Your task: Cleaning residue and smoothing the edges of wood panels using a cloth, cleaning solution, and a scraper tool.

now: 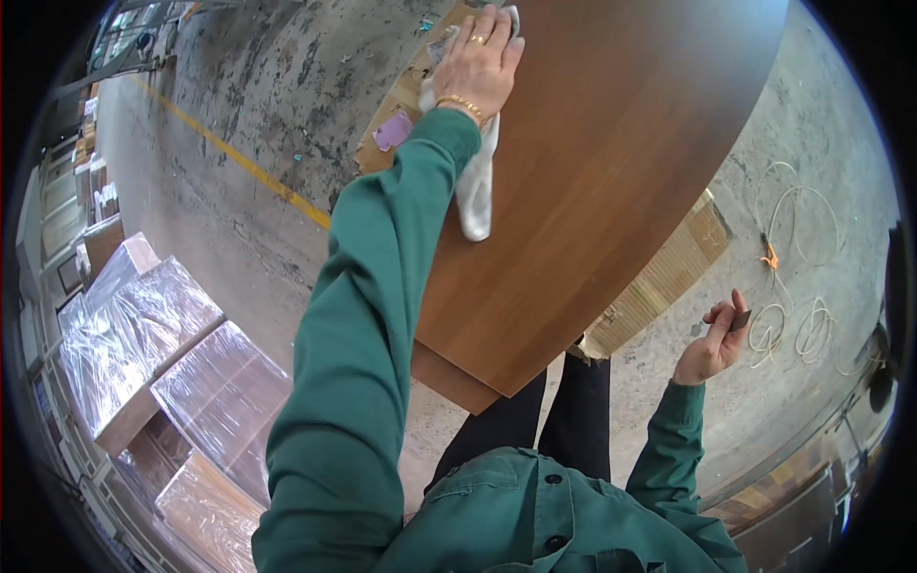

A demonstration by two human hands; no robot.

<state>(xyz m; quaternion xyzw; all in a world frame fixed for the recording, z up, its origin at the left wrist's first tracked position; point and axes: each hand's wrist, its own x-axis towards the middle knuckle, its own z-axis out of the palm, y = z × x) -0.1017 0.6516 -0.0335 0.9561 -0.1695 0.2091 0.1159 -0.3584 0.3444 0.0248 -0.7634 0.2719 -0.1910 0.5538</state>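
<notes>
My left hand [480, 63] presses a white cloth [476, 186] against the far edge of a large brown wooden panel [592, 172] with a curved edge; the cloth hangs down past my wrist. The arm is stretched out in a green sleeve. My right hand [714, 342] is held off to the right of the panel, above the floor, pinching a small dark flat piece [740, 320] between its fingertips. It does not touch the panel.
Flattened cardboard [659, 282] lies under the panel on the concrete floor. Plastic-wrapped boxes [162, 344] are stacked at the left. A yellow floor line [239, 158] runs behind them. Coiled white cable [798, 286] with an orange part lies at the right.
</notes>
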